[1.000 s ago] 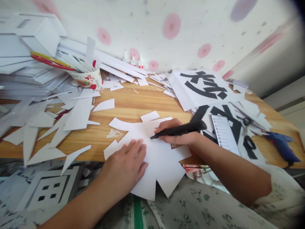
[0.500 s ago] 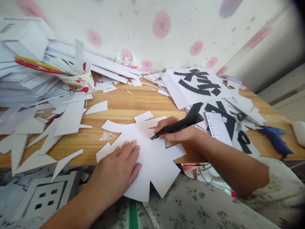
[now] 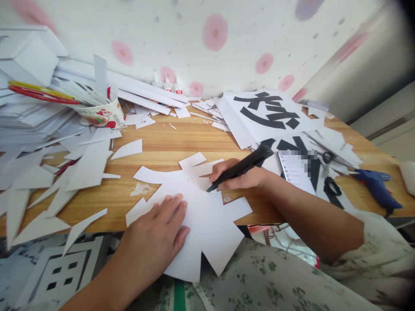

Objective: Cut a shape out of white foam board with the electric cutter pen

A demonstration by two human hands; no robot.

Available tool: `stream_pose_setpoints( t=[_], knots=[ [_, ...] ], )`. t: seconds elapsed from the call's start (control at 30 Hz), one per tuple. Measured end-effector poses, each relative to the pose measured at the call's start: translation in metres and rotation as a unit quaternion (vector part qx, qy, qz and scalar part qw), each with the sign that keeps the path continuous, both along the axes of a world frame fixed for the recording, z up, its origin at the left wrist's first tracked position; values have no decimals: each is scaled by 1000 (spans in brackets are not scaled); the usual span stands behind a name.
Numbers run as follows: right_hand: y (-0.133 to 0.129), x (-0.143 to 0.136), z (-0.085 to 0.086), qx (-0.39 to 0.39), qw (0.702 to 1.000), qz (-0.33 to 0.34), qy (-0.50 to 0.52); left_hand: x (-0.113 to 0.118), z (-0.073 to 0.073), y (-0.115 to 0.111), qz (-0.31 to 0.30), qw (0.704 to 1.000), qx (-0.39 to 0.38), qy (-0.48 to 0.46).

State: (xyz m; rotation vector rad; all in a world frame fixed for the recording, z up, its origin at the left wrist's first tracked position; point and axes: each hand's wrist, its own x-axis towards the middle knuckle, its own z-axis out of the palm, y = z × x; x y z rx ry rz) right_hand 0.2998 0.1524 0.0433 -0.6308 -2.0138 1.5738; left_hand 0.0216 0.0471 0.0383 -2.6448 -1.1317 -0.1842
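A white cut-out sheet with several irregular arms (image 3: 207, 224) lies at the table's front edge and juts out over it. My left hand (image 3: 158, 229) rests flat on its left part, fingers stretched out and holding nothing. In my right hand (image 3: 233, 175) is a black utility knife (image 3: 244, 166), gripped like a pen. The knife's tip points down at the upper middle of the sheet; whether the blade touches it is too small to tell.
White offcuts (image 3: 87, 164) and a paper cup of strips (image 3: 103, 114) are at the left. Sheets with black characters (image 3: 266, 114), a phone (image 3: 296, 170), scissors (image 3: 331, 185) and a blue glue gun (image 3: 376, 185) lie at the right. Small bottles (image 3: 178, 87) stand by the wall.
The view has shifted slightly. Both hands and the sheet keep nearly the same places relative to each other, and the knife's tip has moved a little over the sheet.
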Motion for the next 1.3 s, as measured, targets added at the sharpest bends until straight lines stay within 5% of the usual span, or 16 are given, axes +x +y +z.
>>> stream_pose_setpoints(
  t=[0.8,1.07,1.3],
  knots=[
    [6,2,-13,-49,998,-37,25,1,2,0,-12,999,28,24],
    [0,3,-10,-121,939,-217,237,1,3,1,0,1000,-10,20],
    [-32,-32,2,-63,931,-350,84,8,12,2,15,998,-47,31]
  ],
)
